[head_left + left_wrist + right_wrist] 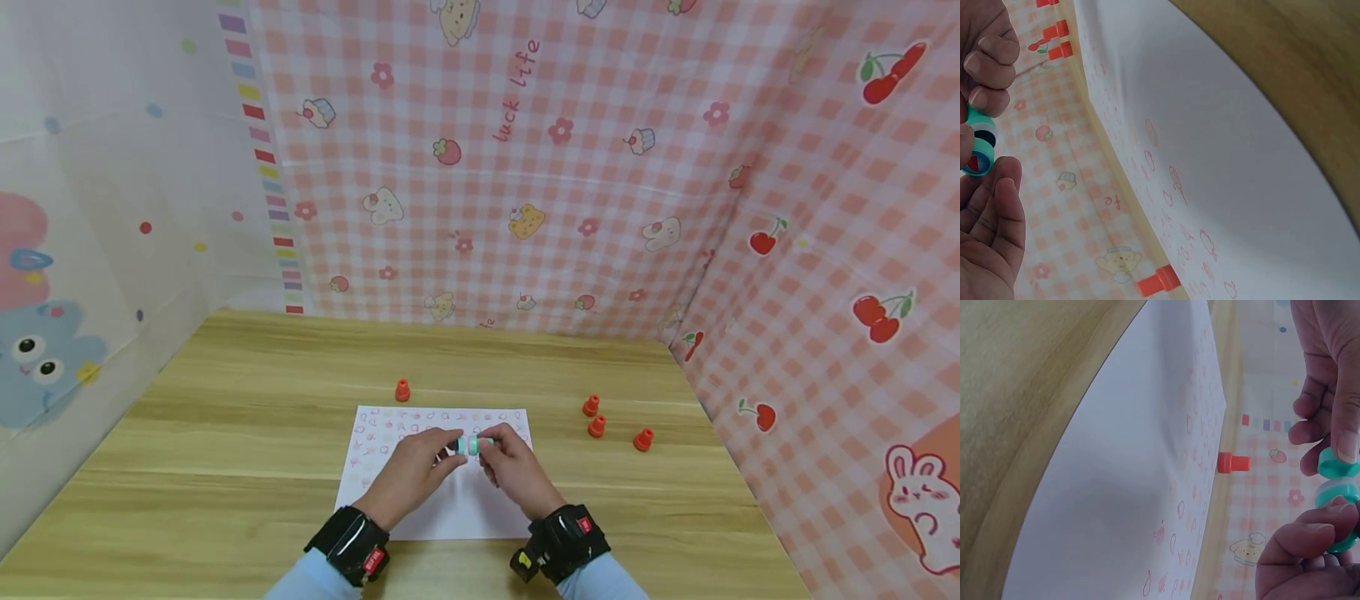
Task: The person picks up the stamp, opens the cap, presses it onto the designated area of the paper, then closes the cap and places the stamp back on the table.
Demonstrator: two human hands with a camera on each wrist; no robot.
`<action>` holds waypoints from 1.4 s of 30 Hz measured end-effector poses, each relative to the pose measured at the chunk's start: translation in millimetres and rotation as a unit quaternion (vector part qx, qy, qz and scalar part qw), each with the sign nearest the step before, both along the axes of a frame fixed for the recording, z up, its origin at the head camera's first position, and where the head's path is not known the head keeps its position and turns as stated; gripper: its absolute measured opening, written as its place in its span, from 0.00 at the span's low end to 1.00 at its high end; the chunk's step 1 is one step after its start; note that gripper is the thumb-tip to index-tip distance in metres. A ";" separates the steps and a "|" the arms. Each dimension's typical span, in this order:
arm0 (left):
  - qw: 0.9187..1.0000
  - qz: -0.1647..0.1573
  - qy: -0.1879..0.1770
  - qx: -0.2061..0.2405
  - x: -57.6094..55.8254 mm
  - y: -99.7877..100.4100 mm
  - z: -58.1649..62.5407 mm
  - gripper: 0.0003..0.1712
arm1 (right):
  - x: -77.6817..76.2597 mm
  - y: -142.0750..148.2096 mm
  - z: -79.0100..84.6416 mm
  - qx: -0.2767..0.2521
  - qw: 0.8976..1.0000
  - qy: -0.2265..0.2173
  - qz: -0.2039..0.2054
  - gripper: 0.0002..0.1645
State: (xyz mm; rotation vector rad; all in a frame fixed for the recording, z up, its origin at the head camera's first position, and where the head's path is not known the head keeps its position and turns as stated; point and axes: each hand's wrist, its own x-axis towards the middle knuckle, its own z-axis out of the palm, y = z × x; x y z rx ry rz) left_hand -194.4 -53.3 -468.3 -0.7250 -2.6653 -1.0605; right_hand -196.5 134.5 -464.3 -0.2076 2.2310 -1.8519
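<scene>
Over the paper, my left hand (pixel 415 462) pinches a small teal cap (pixel 1335 464) between thumb and fingers. A red mark shows on the cap's end in the left wrist view. Facing it, my right hand (pixel 519 473) grips a teal stamp (pixel 1342 490) with a whitish band near its end; its fingers cover much of the body. A narrow gap parts the two pieces in the right wrist view. Below the hands lies a white sheet of paper (pixel 442 521), its far part covered in rows of small reddish outline prints.
One red stamp (pixel 402 390) stands just beyond the paper's far edge. To the right of the sheet, several more red stamps (pixel 597 427) stand on the wooden table (pixel 225 450). Patterned cloth (pixel 480 192) hangs behind the table and along its sides.
</scene>
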 end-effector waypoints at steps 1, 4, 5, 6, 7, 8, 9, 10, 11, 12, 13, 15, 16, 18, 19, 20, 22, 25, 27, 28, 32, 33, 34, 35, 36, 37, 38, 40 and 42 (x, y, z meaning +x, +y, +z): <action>1.000 -0.002 0.000 0.004 0.4 0.0 -0.1 0.19 | 0.4 -0.6 0.4 -0.003 1.000 -0.003 0.003 0.12; 1.000 -0.008 0.000 0.016 1.1 0.0 0.0 0.19 | 1.7 -1.8 1.2 -0.009 1.000 -0.009 0.013 0.11; 1.000 -0.010 0.000 0.018 1.2 0.0 0.2 0.19 | 2.0 -2.1 1.6 -0.011 1.000 -0.011 0.016 0.11; 1.000 -0.012 0.001 0.020 1.2 0.0 0.2 0.19 | 2.3 -2.2 1.8 -0.013 1.000 -0.013 0.019 0.11; 1.000 -0.013 0.001 0.020 1.2 0.0 0.0 0.19 | 2.3 -2.4 1.9 -0.015 1.000 -0.015 0.021 0.11; 1.000 -0.015 0.000 0.020 1.2 0.0 0.0 0.19 | 2.3 -2.3 2.1 -0.017 0.999 -0.017 0.023 0.11; 1.000 -0.017 -0.001 0.020 1.2 0.0 -0.1 0.19 | 2.2 -2.4 2.5 -0.021 0.999 -0.021 0.026 0.12; 1.000 -0.019 -0.003 0.021 1.2 0.1 0.1 0.20 | 2.1 -2.3 2.9 -0.025 0.999 -0.026 0.028 0.12; 1.000 -0.020 -0.005 0.021 1.3 0.1 -0.1 0.20 | 1.7 -2.3 2.9 -0.030 0.999 -0.032 0.030 0.12; 0.999 -0.021 -0.007 0.023 1.4 0.2 0.0 0.20 | 1.6 -2.2 3.4 -0.036 0.998 -0.039 0.032 0.12; 0.999 -0.022 -0.009 0.027 1.7 0.4 -0.2 0.20 | 1.5 -2.0 3.9 -0.042 0.998 -0.047 0.033 0.12; 0.999 -0.026 -0.009 0.037 2.0 1.1 -0.8 0.19 | 1.5 -2.2 5.5 -0.056 0.996 -0.063 0.035 0.12; 0.999 -0.028 -0.006 0.043 2.2 1.5 -1.1 0.19 | 1.7 -2.1 6.4 -0.064 0.995 -0.071 0.035 0.11; 0.998 -0.032 -0.001 0.052 2.7 2.4 -2.3 0.18 | 2.4 -2.1 8.4 -0.077 0.993 -0.083 0.036 0.10; 0.998 -0.033 0.001 0.057 3.1 2.7 -2.5 0.18 | 2.7 -2.1 9.3 -0.082 0.992 -0.089 0.038 0.10; 0.998 -0.034 0.003 0.060 3.4 3.0 -2.7 0.18 | 3.0 -2.2 10.2 -0.087 0.991 -0.092 0.041 0.09; 0.997 -0.036 0.007 0.063 4.2 3.2 -2.6 0.18 | 4.0 -2.4 11.8 -0.092 0.990 -0.096 0.046 0.09; 0.997 -0.035 0.007 0.061 4.5 2.9 -1.8 0.17 | 4.5 -3.0 13.6 -0.092 0.990 -0.097 0.052 0.08; 0.998 -0.035 0.009 0.051 3.8 2.7 -1.8 0.16 | 4.7 -3.3 14.3 -0.087 0.991 -0.092 0.051 0.09; 0.998 -0.034 0.009 0.045 3.5 2.6 -1.4 0.16 | 4.6 -3.5 14.4 -0.083 0.991 -0.089 0.050 0.09; 0.999 -0.028 0.008 0.020 2.6 1.9 -0.2 0.17 | 3.1 -4.4 13.9 -0.066 0.994 -0.080 0.046 0.11; 1.000 -0.024 0.006 0.013 2.8 1.8 0.2 0.18 | 2.6 -4.7 13.6 -0.062 0.994 -0.079 0.045 0.11; 1.000 -0.022 0.002 0.008 3.0 1.7 0.6 0.19 | 2.0 -4.9 13.0 -0.057 0.994 -0.080 0.043 0.11; 1.000 -0.020 0.001 0.004 3.3 1.7 1.0 0.20 | 1.7 -5.0 12.6 -0.053 0.995 -0.080 0.042 0.12; 1.000 -0.017 -0.001 -0.001 3.5 1.7 1.2 0.21 | 1.1 -5.0 12.1 -0.048 0.995 -0.080 0.039 0.12; 1.000 -0.015 -0.004 -0.006 3.9 1.4 1.7 0.22 | 0.8 -4.9 11.8 -0.041 0.995 -0.078 0.037 0.12; 1.000 -0.012 -0.006 -0.010 4.2 1.2 1.9 0.23 | 0.2 -4.7 11.2 -0.032 0.996 -0.074 0.033 0.13; 1.000 -0.003 -0.009 -0.018 3.9 0.8 1.6 0.25 | -1.0 -3.7 10.4 -0.008 0.998 -0.059 0.026 0.13; 1.000 0.007 -0.010 -0.028 3.2 0.1 1.0 0.27 | -3.1 -1.6 9.5 0.021 0.999 -0.038 0.015 0.12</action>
